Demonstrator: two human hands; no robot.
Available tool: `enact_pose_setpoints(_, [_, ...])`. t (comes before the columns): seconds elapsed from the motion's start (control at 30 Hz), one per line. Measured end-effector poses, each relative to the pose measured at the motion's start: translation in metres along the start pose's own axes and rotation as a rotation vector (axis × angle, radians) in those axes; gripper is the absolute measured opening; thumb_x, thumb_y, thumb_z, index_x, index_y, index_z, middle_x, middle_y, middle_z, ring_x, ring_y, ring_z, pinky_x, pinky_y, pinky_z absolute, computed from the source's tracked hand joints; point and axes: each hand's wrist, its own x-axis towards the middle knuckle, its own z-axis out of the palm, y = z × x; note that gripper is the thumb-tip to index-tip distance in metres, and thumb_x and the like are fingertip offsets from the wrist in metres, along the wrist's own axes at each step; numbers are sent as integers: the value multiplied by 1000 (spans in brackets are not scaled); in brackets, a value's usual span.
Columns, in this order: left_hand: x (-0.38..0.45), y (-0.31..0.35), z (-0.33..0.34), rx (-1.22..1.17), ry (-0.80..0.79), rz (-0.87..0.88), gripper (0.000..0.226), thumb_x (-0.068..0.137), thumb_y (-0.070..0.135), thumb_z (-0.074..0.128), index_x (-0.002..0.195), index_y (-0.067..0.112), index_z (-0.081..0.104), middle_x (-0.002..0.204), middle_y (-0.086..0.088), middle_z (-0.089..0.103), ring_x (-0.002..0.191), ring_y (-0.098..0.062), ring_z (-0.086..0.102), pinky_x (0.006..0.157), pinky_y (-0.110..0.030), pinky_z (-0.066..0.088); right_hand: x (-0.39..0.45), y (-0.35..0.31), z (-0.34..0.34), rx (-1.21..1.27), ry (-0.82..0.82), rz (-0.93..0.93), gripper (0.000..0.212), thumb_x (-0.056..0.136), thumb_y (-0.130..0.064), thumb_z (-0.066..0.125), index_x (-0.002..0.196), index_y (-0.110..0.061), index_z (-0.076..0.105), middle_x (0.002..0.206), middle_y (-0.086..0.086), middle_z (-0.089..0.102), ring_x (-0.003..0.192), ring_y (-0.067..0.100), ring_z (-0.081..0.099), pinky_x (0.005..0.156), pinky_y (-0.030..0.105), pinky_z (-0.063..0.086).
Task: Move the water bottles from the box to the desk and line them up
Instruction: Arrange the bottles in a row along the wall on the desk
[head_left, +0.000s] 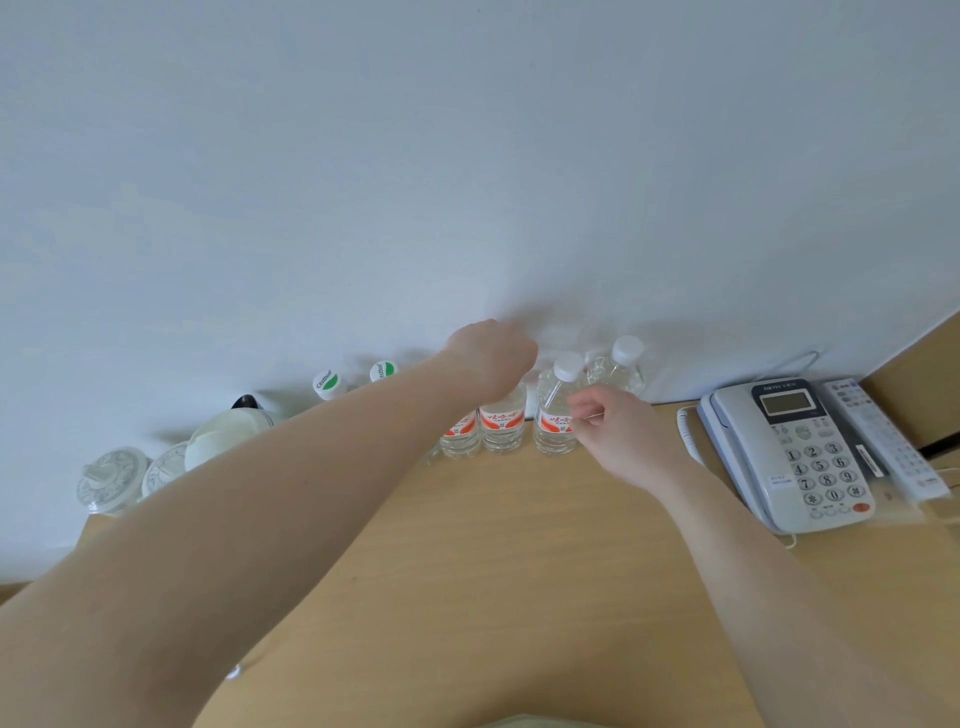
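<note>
Several clear water bottles with orange-and-white labels stand in a row at the back of the wooden desk (467, 545), against the wall. My left hand (491, 358) is closed from above over the top of one water bottle (503, 423), hiding its cap. Left of it, another bottle (460, 439) is partly hidden by my forearm. To the right stands a white-capped bottle (557, 410); my right hand (608, 423) is beside it with fingers curled, fingertips at its label. One more bottle (623, 366) stands further right, behind. No box is in view.
Two green-capped bottles (329, 384) stand at the wall on the left, next to a white kettle (223, 431) and lidded cups (111, 480). A grey desk phone (800, 452) and a remote control (883, 436) lie on the right.
</note>
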Motion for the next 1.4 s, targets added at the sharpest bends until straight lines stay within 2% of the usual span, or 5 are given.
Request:
enact_pose_setpoints(0.2, [-3, 0, -2, 38, 3, -19, 24, 98, 11, 62, 121, 16, 69, 116, -4, 64, 104, -28, 64, 69, -34, 44, 2, 6, -1, 16, 3, 1, 30, 99, -21, 56, 128, -24, 61, 108, -13, 61, 108, 11, 60, 87, 27, 45])
enact_pose_setpoints(0.43, [3, 23, -14, -303, 180, 95, 51, 99, 39, 61, 146, 27, 46, 133, 1, 55, 120, -22, 57, 88, -36, 46, 2, 13, -1, 11, -2, 14, 29, 99, -21, 56, 126, -25, 61, 110, -11, 62, 112, 13, 61, 96, 33, 49])
enact_pose_setpoints(0.87, [14, 30, -1, -520, 112, 88, 37, 95, 20, 62, 132, 23, 62, 117, -2, 63, 112, -22, 56, 86, -29, 42, 5, 14, -4, 65, 47, 37, 25, 95, -21, 61, 120, -23, 63, 106, -10, 64, 109, 14, 63, 90, 36, 53])
enact_pose_setpoints(1.13, [10, 28, -5, -412, 137, 73, 36, 98, 23, 57, 134, 24, 63, 113, -4, 70, 111, -25, 60, 78, -26, 39, 6, 12, -10, 43, 108, 24, 30, 95, -22, 64, 125, -22, 60, 118, -6, 64, 109, 14, 64, 83, 30, 48])
enact_pose_setpoints(1.4, [11, 25, -5, -336, 142, 77, 40, 101, 26, 57, 142, 24, 57, 128, -2, 67, 118, -25, 58, 82, -26, 36, 8, 11, -14, 68, 114, 28, 33, 94, -19, 63, 127, -22, 60, 116, -8, 63, 106, 10, 63, 80, 26, 44])
